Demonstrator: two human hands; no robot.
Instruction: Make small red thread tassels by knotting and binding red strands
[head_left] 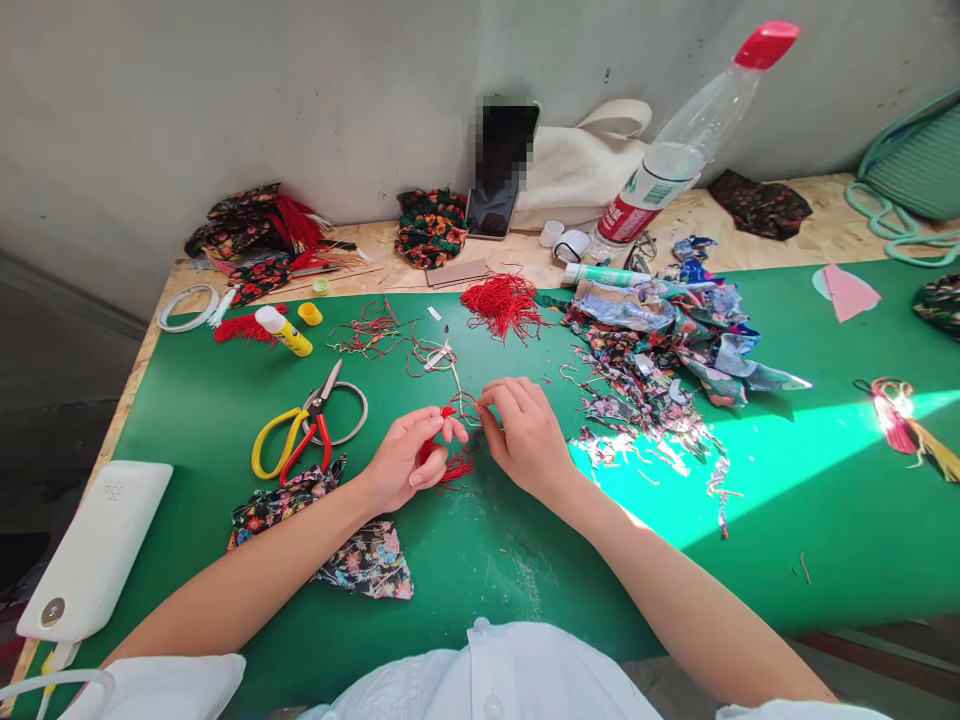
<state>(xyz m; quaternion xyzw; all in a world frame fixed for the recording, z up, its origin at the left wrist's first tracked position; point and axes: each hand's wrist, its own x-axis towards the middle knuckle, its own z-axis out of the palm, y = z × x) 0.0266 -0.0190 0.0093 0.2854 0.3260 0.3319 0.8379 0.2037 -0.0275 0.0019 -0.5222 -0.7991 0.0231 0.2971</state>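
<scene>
My left hand (409,452) is closed on a red tassel (456,466), its red top showing at my fingertips and its threads hanging below. My right hand (525,435) pinches a thin reddish cord (466,399) that loops beside the tassel top. The two hands are close together over the green mat (480,640). A pale twisted cord (455,372) runs from between them toward the back. Left of my left hand lie scissors (316,408) with one yellow and one red handle, over a metal-looking ring (365,405). Floral cloth (371,562) lies under my left forearm.
Red threads (501,303) lie behind my hands, and floral scraps (637,360) are piled on the right. A glue stick (285,331) and a white power bank (97,550) are on the left. A phone (495,180) and a bottle (652,190) stand along the wall.
</scene>
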